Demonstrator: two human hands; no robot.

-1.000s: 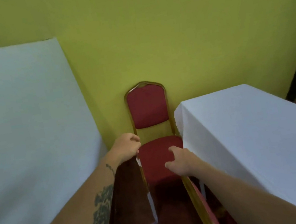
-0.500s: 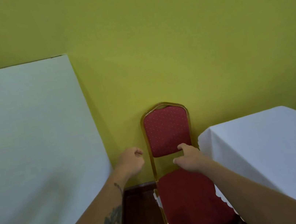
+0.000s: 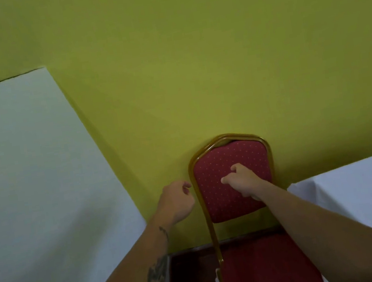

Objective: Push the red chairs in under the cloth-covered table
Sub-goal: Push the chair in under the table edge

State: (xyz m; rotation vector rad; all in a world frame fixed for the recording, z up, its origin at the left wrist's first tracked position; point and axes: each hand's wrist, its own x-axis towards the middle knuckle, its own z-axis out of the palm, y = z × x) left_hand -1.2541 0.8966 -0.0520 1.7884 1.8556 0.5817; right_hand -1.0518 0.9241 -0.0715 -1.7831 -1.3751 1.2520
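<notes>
While the right hand (image 3: 244,184) presses loosely curled on the red padded, gold-framed chair (image 3: 233,182) at five o'clock, the empty half-curled left hand (image 3: 177,202) should grip its frame, steering toward the white cloth-covered table (image 3: 361,192) at four.

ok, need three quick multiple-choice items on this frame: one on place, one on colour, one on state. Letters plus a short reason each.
1. Where is the right hand?
A. on the chair backrest pad
B. on the white tablecloth
C. on the floor

2. What colour is the wall?
A. blue
B. yellow-green
C. grey

3. What is the left hand doing?
A. gripping the seat
B. flat on the tablecloth
C. loosely curled, empty, left of the gold frame

Answers:
A, the fingers lie over the dotted red pad.
B, yellow-green fills the background.
C, the fingers are bent with nothing in the grip.
</notes>
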